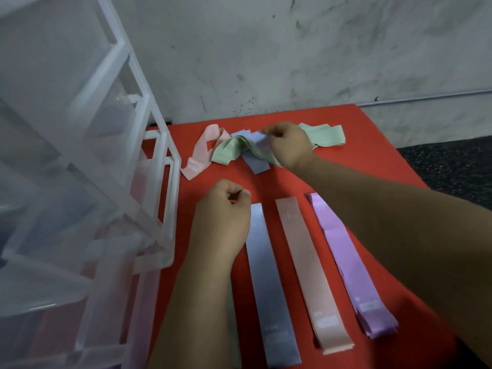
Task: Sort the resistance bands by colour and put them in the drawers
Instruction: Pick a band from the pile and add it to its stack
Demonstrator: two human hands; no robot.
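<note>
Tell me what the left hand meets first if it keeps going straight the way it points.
The left hand would cross bare red mat, then probably meet the green band at the tangled pile's near edge; its height above the mat is unclear.

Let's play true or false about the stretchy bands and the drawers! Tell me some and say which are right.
1. A blue band, a pink band and a purple band lie flat side by side. True.
2. The mat is green. False: it is red.
3. The right hand pinches a band in the tangled pile. True.
4. The drawers stand on the right. False: they stand on the left.
5. The purple band lies in the middle of the row. False: the pink band does.
</note>
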